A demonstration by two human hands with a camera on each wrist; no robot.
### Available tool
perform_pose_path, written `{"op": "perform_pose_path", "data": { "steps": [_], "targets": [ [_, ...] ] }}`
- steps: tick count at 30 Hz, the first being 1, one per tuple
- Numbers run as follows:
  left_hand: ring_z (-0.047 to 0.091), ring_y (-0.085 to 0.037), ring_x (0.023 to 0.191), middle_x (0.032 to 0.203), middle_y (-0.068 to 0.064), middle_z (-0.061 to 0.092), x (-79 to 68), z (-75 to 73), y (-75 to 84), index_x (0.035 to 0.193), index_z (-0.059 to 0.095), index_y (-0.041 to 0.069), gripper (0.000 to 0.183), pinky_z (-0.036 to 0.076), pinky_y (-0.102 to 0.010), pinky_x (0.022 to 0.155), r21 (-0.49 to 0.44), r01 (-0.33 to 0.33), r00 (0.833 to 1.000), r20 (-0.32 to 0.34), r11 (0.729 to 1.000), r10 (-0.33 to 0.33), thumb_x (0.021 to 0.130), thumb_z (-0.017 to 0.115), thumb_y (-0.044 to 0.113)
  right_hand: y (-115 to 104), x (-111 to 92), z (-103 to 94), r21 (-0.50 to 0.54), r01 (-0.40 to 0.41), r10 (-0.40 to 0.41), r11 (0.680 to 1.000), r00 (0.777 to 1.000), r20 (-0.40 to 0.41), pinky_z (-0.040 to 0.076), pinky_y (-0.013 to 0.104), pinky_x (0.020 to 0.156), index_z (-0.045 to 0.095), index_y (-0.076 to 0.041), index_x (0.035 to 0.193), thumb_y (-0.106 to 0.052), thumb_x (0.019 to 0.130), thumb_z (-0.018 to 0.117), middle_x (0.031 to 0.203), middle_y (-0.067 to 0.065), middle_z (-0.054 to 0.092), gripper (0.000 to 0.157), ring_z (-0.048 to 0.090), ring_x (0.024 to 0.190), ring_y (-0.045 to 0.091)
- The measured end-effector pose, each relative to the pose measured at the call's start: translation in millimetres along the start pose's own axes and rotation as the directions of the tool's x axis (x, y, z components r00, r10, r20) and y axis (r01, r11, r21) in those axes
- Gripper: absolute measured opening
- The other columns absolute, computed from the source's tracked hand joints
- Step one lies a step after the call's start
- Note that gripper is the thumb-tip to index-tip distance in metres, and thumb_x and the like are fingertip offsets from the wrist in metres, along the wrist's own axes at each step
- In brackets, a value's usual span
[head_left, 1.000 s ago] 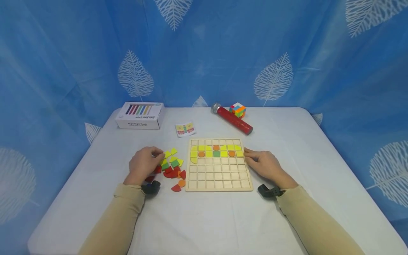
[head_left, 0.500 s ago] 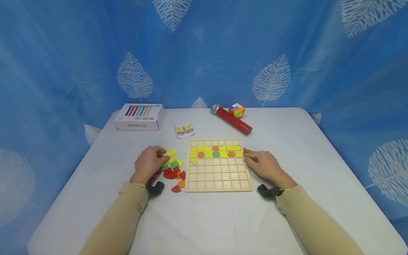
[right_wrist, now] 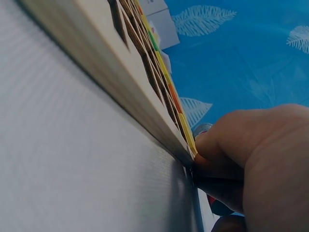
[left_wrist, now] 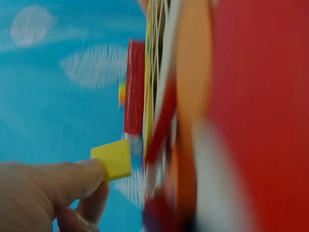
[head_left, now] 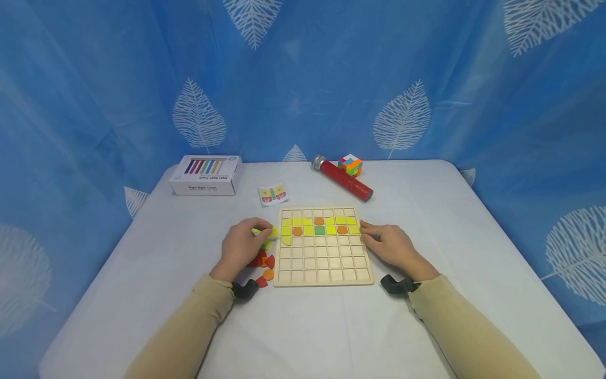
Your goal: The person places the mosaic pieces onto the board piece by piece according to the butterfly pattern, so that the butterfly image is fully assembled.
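My left hand (head_left: 241, 245) pinches a small yellow tile (left_wrist: 114, 160) between thumb and fingers, just left of the wooden grid board (head_left: 323, 263). In the left wrist view the tile shows flat-sided, its near part covered by the thumb. Yellow, orange and green tiles fill parts of the board's upper rows; the lower squares are bare wood. My right hand (head_left: 392, 245) grips the board's right edge, with the thumb at the rim beside a yellow tile (right_wrist: 187, 133). Loose red tiles (head_left: 270, 261) and an orange disc (head_left: 268, 274) lie beside the board, partly under my left hand.
A small picture card (head_left: 272, 195) with a coloured butterfly pattern lies behind the board. Farther back are a white box (head_left: 205, 175), a red microphone-shaped tube (head_left: 345, 180) and a puzzle cube (head_left: 350, 165). A blue leaf-print cloth (head_left: 303, 79) hangs behind the white-covered table.
My left hand has moved right from the loose tiles to the board's left edge, bringing a yellow tile with it. The right hand stays at the board's edge.
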State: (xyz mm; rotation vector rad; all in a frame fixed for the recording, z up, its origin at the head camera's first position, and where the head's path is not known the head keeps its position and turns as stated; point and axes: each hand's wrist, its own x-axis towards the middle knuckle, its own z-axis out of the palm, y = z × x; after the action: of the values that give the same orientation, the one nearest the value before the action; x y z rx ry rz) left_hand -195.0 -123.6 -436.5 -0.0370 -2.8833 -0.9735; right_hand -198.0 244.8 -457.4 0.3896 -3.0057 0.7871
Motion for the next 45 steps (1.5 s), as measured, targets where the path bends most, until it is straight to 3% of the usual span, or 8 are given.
{"op": "perform_pose_path", "data": {
  "steps": [7,15,22,25,30,35,39,45],
  "targets": [
    [0.056,-0.018,0.076,0.107,0.005,0.072,-1.6,23.7,25.5,0.109,0.078,0.022,0.016,0.045,-0.031,0.062,-0.052,-0.072,0.992,0.098,0.996,0.077,0.095,0.075,0.03,0.8,-2.4,-0.2,0.001,-0.001,0.001,1.0,1.0,-0.008,0.046,0.057,0.106,0.066,-0.011,0.136,-0.032,0.102,0.061,0.147,0.002,0.058,0.04,0.055,0.136,0.037],
    [0.065,-0.015,0.098,0.114,0.005,0.074,3.9,35.4,35.0,0.112,0.08,0.024,0.02,0.053,-0.032,0.075,0.088,-0.169,0.979,0.128,0.982,0.157,0.095,0.075,0.034,0.7,-3.4,0.4,0.015,-0.006,0.006,1.0,1.0,-0.014,0.047,0.057,0.106,0.067,-0.011,0.135,-0.03,0.102,0.061,0.147,0.002,0.058,0.039,0.054,0.136,0.037],
    [0.056,-0.014,0.076,0.094,0.006,0.066,2.9,37.1,35.3,0.114,0.081,0.026,0.024,0.044,-0.026,0.059,0.192,-0.229,0.967,0.161,0.954,0.2,0.092,0.078,0.035,2.1,-3.7,1.9,0.013,-0.007,0.007,1.0,1.0,-0.014,0.046,0.057,0.106,0.067,-0.011,0.135,-0.03,0.102,0.061,0.147,0.003,0.058,0.039,0.054,0.136,0.037],
    [0.056,-0.014,0.076,0.095,0.005,0.065,2.7,36.3,34.5,0.113,0.081,0.026,0.023,0.044,-0.025,0.058,0.221,-0.237,0.966,0.155,0.946,0.205,0.092,0.078,0.035,3.0,-3.6,3.0,0.016,-0.009,0.009,1.0,1.0,-0.016,0.046,0.057,0.107,0.067,-0.011,0.135,-0.031,0.102,0.061,0.147,0.002,0.058,0.039,0.054,0.136,0.036],
    [0.061,-0.019,0.086,0.108,0.002,0.069,2.2,18.2,21.1,0.115,0.08,0.024,0.024,0.051,-0.033,0.065,0.195,-0.121,0.991,0.084,0.973,0.107,0.094,0.074,0.034,3.8,-3.7,3.8,0.02,-0.009,0.01,1.0,1.0,-0.008,0.046,0.056,0.107,0.066,-0.012,0.136,-0.032,0.102,0.061,0.147,0.001,0.058,0.04,0.054,0.136,0.036],
    [0.062,-0.026,0.099,0.12,-0.006,0.07,0.0,-26.3,-10.7,0.121,0.075,0.018,0.026,0.053,-0.045,0.085,0.138,0.053,0.998,0.029,0.989,-0.058,0.098,0.07,0.03,3.3,-2.9,0.4,0.015,0.008,-0.008,1.0,1.0,-0.005,0.047,0.057,0.106,0.066,-0.013,0.137,-0.032,0.102,0.06,0.148,0.002,0.058,0.04,0.054,0.136,0.036],
    [0.061,-0.028,0.097,0.114,-0.009,0.071,-4.1,-52.9,-35.2,0.12,0.073,0.013,0.028,0.052,-0.045,0.084,0.128,0.153,0.979,0.118,0.98,-0.169,0.098,0.07,0.03,2.4,-1.3,-1.8,0.01,0.013,-0.013,1.0,1.0,-0.002,0.046,0.057,0.107,0.065,-0.014,0.138,-0.032,0.103,0.06,0.148,0.002,0.058,0.04,0.054,0.136,0.036],
    [0.062,-0.025,0.087,0.1,-0.007,0.072,-1.7,-53.6,-45.2,0.116,0.074,0.011,0.03,0.05,-0.04,0.077,0.166,0.174,0.947,0.242,0.971,-0.211,0.093,0.076,0.031,0.4,0.3,-3.1,0.016,0.001,-0.001,1.0,1.0,0.009,0.044,0.057,0.109,0.065,-0.014,0.138,-0.033,0.102,0.061,0.148,0.002,0.058,0.041,0.052,0.138,0.036]
  ]
}}
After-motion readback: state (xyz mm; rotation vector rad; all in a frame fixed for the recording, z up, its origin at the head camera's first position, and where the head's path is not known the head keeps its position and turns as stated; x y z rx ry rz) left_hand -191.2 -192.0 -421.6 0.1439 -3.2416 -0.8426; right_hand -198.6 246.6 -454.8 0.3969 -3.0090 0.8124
